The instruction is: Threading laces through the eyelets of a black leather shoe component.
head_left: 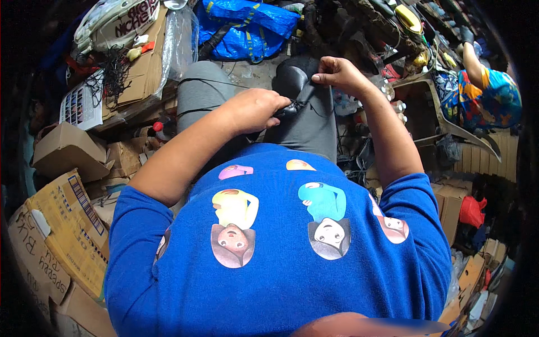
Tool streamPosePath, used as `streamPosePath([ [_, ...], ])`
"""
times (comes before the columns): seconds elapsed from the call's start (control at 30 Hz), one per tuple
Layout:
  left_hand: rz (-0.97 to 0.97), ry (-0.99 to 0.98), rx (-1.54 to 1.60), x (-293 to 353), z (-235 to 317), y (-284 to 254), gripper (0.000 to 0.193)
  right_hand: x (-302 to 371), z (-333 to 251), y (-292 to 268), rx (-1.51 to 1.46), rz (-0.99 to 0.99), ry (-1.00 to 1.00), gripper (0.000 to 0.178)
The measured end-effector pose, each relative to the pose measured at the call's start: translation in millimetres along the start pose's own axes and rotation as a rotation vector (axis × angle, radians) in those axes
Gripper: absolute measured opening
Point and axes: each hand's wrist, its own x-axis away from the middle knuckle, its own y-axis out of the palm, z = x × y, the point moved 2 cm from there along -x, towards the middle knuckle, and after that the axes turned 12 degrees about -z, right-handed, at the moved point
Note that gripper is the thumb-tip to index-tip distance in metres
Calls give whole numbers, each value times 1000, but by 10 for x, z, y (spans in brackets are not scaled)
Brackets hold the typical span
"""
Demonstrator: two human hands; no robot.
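A black shoe [291, 77] rests on my right thigh, its rounded dark end pointing away from me. My left hand [255, 111] is closed at its near end, thumb and fingers gripping the dark material. Thin black cord [302, 104] lies tangled beside those fingertips, and a strand of it runs left across my grey trousers [205, 92]. Between the thumb and fingers of my right hand [341, 76] is the upper end of a dark flap [306, 92], held up from the shoe. What lies under my left fingers is hidden.
Flattened cardboard [143, 76] with black cords is at the left, above an open carton [70, 149]. A blue bag [247, 28] lies beyond my knees. On the right are a curved-edged wooden frame [449, 123], bottles [397, 106] and another person's arm [473, 64].
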Motion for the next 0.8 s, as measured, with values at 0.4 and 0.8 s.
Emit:
streamPosePath([
  [0.4,78,-100,-13,-76,23,72,47,-169,-82,13,331,57,175,22],
  [0.8,336,-17,275,-509,-652,-126,38,185,-477,391,551,109,-179,24],
])
